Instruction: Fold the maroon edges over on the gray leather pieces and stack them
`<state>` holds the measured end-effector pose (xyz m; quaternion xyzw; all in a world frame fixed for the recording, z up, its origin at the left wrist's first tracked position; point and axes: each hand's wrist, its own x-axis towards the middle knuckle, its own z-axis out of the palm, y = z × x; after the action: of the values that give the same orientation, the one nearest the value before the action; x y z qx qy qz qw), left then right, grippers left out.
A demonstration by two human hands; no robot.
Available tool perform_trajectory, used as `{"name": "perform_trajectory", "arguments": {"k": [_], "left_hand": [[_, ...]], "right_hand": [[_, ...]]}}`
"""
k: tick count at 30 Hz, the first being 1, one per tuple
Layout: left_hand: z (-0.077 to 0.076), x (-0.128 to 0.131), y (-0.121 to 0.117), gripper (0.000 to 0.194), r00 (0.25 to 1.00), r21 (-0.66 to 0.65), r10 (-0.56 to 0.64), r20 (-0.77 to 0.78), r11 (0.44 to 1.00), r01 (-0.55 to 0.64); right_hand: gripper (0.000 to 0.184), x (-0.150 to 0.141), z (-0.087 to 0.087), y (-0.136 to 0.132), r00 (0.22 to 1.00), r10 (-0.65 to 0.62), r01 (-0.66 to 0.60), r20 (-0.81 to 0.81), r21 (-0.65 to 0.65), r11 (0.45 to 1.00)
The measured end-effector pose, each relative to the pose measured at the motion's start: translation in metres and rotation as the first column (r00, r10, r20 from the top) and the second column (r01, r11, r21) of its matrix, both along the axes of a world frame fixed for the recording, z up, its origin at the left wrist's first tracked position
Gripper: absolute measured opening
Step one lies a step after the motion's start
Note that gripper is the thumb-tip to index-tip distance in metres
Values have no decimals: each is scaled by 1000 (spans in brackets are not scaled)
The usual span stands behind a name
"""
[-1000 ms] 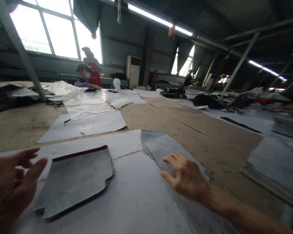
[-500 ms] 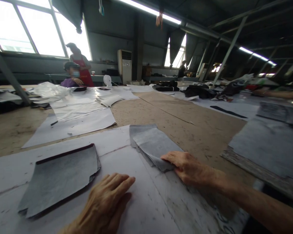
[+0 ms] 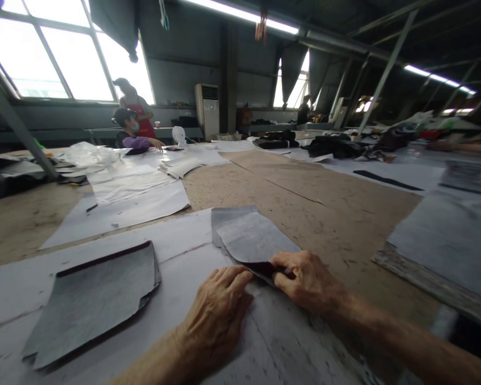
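- Grey sheet material, cut as a panel (image 3: 100, 299), is lying flat at the near left on white paper (image 3: 180, 283); a narrow dark strip (image 3: 104, 258) is running along its far edge. No hand is touching this panel, and the view is not showing whether work on it is complete.
- Farther off, on the left, a seated person (image 3: 138, 141) in purple is reaching over the table beside a person in a red apron (image 3: 144, 125).
- At near centre, the left hand (image 3: 220, 305) is resting palm down, fingers close together, their tips reaching the near edge of the loose grey pieces (image 3: 252, 232). Its underside is staying out of sight, so I cannot tell whether it is pinching anything.
- Those pieces are lying right of the panel, overlapping in layers. The top one is lifting at its near edge and showing a dark underside, while its far part is lying down; the layers are looking only partly separated.
- The right hand (image 3: 308, 275) is closing narrowly, thumb against fingers, holding the raised near edge of the grey pieces.
- Farther right, past the brown table covering (image 3: 324, 208), more grey sheets (image 3: 449, 235) are lying untouched.
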<state>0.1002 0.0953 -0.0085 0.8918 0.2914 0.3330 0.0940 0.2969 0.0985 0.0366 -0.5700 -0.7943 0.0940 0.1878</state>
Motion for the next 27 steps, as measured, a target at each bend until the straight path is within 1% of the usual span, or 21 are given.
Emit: {"name": "perform_trajectory", "arguments": {"k": [2,5,7,10,12,14,17,18,21,23,24,26,27], "left_hand": [[0,0,0,25,1000,24,-1,19,1000,1],[1,-2,-2,18,999,58,37,6,998,-37],[2,0,-1,19,997,58,61,-37,997,-59],[6,6,4,19,989,48,78,-130,996,-72],[8,10,9,17,977,43,122,-172,992,-116],[7,13,15,17,967,49,189,-172,982,-183],[-1,11,24,21,946,98,284,-154,958,-271],[-6,9,27,22,929,135,321,-182,944,-300],[-17,6,36,28,900,214,341,-270,933,-289],[-19,7,37,32,882,210,369,-292,925,-317],[-17,8,36,33,873,198,387,-298,920,-340],[-12,11,32,34,859,165,404,-314,914,-369],[-9,12,30,34,856,149,404,-322,915,-376]], "right_hand": [[22,-4,0,0,1000,-18,18,11,9,1000],[23,-6,-3,2,999,-34,34,24,24,999],[20,-5,-6,4,999,-39,39,14,23,999],[21,-2,-11,8,998,-55,55,-16,14,998],[22,-1,-12,8,997,-75,75,-32,11,997],[22,-1,-12,5,995,-87,87,-41,5,996],[17,-6,-11,-1,994,-97,97,-43,-9,995],[15,-7,-11,-2,994,-103,102,-45,-18,995],[19,-3,-13,5,982,-161,155,-98,-66,986],[24,9,-13,16,947,-259,243,-188,-103,964],[25,18,-12,21,914,-323,302,-246,-118,946],[23,42,-7,33,807,-456,441,-374,-131,888],[24,55,-4,38,734,-516,519,-441,-126,846]]}}
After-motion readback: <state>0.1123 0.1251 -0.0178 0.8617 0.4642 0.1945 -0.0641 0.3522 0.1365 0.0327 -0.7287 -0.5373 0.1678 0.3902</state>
